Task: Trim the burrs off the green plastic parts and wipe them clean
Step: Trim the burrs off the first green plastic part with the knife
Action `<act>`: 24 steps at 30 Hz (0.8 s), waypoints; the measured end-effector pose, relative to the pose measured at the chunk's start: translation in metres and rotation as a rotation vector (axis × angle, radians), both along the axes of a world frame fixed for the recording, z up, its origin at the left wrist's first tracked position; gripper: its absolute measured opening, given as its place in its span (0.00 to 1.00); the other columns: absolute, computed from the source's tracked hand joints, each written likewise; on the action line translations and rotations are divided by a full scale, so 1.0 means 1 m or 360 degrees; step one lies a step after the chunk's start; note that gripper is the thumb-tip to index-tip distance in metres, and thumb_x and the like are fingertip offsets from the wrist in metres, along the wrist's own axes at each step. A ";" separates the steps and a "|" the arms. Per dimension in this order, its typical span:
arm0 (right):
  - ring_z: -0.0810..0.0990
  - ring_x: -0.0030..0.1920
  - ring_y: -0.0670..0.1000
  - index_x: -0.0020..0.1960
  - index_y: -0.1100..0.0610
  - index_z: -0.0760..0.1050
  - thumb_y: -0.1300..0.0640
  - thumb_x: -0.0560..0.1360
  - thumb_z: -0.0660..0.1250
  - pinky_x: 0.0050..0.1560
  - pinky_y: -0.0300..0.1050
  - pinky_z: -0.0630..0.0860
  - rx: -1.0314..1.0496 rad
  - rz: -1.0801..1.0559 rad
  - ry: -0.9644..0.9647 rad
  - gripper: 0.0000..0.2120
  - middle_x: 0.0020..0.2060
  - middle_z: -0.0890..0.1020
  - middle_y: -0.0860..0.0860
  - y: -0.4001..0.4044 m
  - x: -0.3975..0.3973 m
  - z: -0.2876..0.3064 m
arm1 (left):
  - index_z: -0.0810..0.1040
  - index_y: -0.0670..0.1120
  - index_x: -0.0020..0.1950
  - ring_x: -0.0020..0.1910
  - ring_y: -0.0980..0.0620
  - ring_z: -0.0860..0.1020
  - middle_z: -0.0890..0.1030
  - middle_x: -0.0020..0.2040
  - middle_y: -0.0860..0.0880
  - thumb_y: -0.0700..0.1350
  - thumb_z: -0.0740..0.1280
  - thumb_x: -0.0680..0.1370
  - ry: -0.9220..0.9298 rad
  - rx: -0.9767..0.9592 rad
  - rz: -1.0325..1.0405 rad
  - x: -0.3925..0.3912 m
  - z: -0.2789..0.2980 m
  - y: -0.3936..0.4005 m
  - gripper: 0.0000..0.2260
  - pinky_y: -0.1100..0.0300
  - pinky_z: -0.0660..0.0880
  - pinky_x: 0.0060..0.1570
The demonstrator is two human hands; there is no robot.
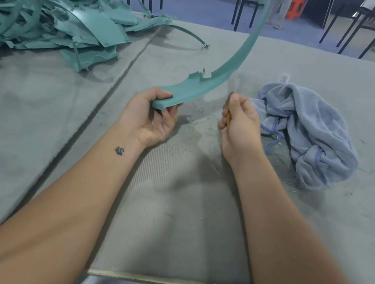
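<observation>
Gripping curved green part [221, 72] in left hand [152, 115], right hand [239, 123] fingers curled round yellow tool [228, 119], blue cloth [308, 130] beside, green pile [40, 16] far-left

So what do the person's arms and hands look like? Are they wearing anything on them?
Both arms are bare, with no sleeves showing. The left hand and right hand have no gloves, rings or watch in view. The left forearm has a small dark tattoo near the wrist.
</observation>
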State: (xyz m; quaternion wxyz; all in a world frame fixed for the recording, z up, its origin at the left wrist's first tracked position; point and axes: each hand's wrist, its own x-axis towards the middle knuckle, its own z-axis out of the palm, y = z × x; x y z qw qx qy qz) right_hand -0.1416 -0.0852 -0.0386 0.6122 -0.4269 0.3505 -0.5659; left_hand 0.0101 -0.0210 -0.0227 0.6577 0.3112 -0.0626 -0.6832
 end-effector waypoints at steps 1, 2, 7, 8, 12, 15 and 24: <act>0.64 0.30 0.44 0.41 0.55 0.71 0.58 0.83 0.58 0.32 0.36 0.62 0.0005 -0.0039 -0.0009 0.11 0.31 0.70 0.48 -0.002 -0.003 0.001 | 0.73 0.40 0.44 0.22 0.57 0.77 0.79 0.30 0.45 0.39 0.60 0.78 -0.0033 0.0014 -0.0012 0.002 -0.001 -0.001 0.06 0.71 0.68 0.18; 0.66 0.29 0.44 0.41 0.54 0.71 0.58 0.83 0.58 0.32 0.36 0.64 0.0008 -0.0048 -0.0037 0.11 0.30 0.71 0.48 -0.004 -0.005 0.001 | 0.73 0.40 0.44 0.21 0.58 0.76 0.78 0.29 0.46 0.40 0.60 0.79 -0.0071 0.0022 -0.0020 0.003 -0.001 -0.003 0.06 0.71 0.66 0.17; 0.77 0.33 0.46 0.44 0.53 0.73 0.56 0.82 0.61 0.32 0.38 0.73 0.0014 0.0136 -0.0157 0.08 0.39 0.79 0.50 -0.002 -0.007 0.005 | 0.72 0.42 0.43 0.19 0.61 0.69 0.78 0.35 0.44 0.37 0.63 0.78 -0.0383 0.0032 0.0069 -0.002 -0.002 -0.011 0.04 0.73 0.63 0.17; 0.77 0.32 0.47 0.44 0.53 0.74 0.56 0.82 0.61 0.32 0.38 0.73 0.0002 0.0113 -0.0060 0.08 0.40 0.78 0.50 -0.002 -0.006 0.006 | 0.72 0.43 0.41 0.20 0.60 0.68 0.76 0.37 0.45 0.37 0.64 0.77 -0.0494 0.0042 0.0085 -0.003 -0.003 -0.011 0.05 0.72 0.63 0.17; 0.77 0.30 0.46 0.43 0.53 0.74 0.56 0.81 0.63 0.33 0.39 0.75 -0.0074 0.0008 0.0248 0.08 0.35 0.74 0.50 0.002 -0.004 0.007 | 0.72 0.42 0.50 0.20 0.60 0.70 0.75 0.35 0.48 0.36 0.71 0.74 -0.0980 0.0139 0.0238 -0.011 -0.004 -0.011 0.09 0.70 0.62 0.17; 0.78 0.35 0.45 0.43 0.52 0.75 0.55 0.81 0.63 0.36 0.38 0.77 -0.0122 0.0018 0.0362 0.07 0.36 0.75 0.48 0.004 -0.003 0.007 | 0.47 0.50 0.77 0.31 0.64 0.76 0.75 0.46 0.56 0.39 0.74 0.71 -0.1728 0.0109 0.0530 -0.009 -0.011 -0.010 0.45 0.68 0.71 0.28; 0.76 0.28 0.45 0.43 0.52 0.73 0.56 0.81 0.62 0.30 0.36 0.72 -0.0166 -0.0026 0.0400 0.08 0.36 0.79 0.49 0.004 -0.006 0.006 | 0.83 0.53 0.53 0.47 0.50 0.80 0.80 0.55 0.49 0.32 0.56 0.74 -0.2244 0.0079 0.0334 0.021 -0.011 0.003 0.22 0.54 0.78 0.55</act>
